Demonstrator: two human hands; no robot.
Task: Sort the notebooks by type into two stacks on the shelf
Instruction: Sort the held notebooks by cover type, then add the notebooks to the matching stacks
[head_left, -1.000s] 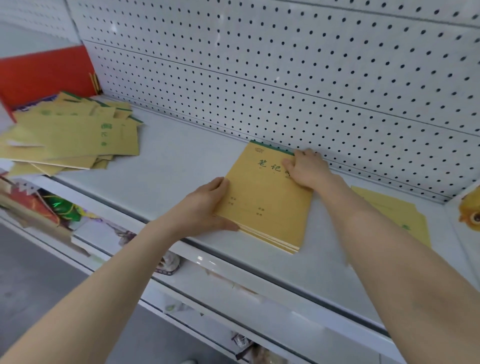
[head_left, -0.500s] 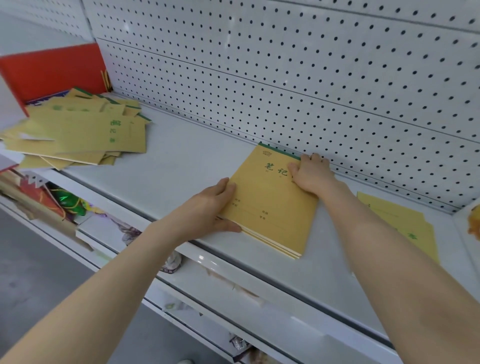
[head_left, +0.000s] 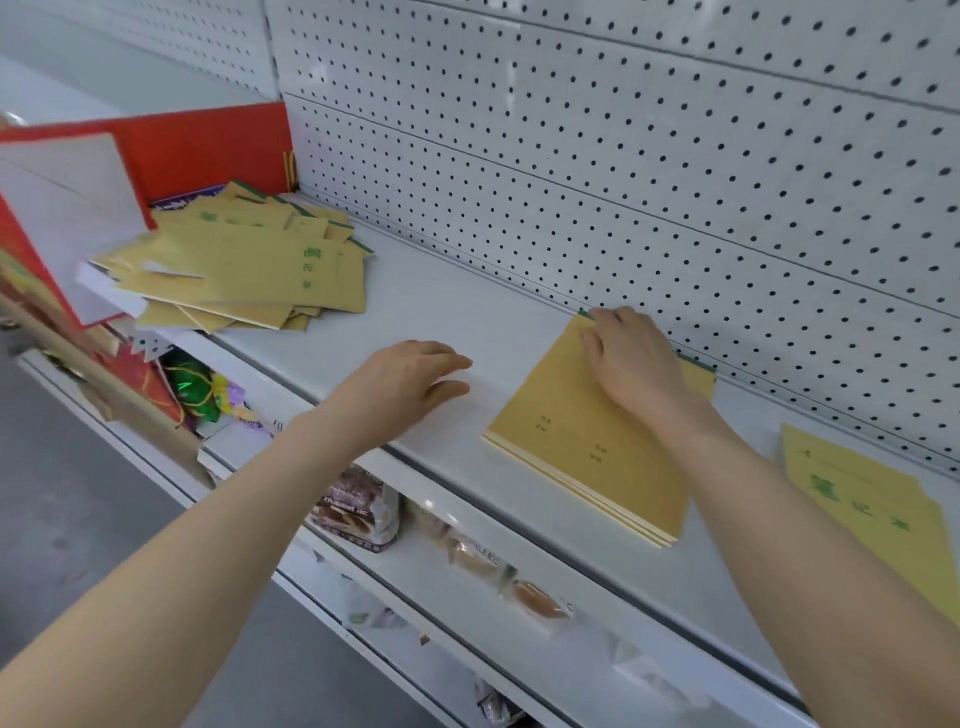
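A neat stack of yellow notebooks (head_left: 582, 447) with green spines lies on the white shelf (head_left: 457, 312), its top edge against the pegboard. My right hand (head_left: 631, 358) rests flat on the stack's upper part, fingers at its top left corner. My left hand (head_left: 410, 379) hovers over the bare shelf just left of the stack, fingers apart and holding nothing. A messy pile of yellow notebooks (head_left: 249, 270) lies at the shelf's left end. Another yellow notebook stack (head_left: 872, 504) with green lettering lies at the right.
A white pegboard wall (head_left: 623, 156) backs the shelf. A red panel (head_left: 208, 145) and a white card (head_left: 62, 208) stand at the far left. Lower shelves hold packaged snacks (head_left: 358, 514) and a green wrapped item (head_left: 192, 384).
My left hand has let go of the stack's left edge and drawn away to the left. My right hand has slid to the stack's top left corner. The view has swung right.
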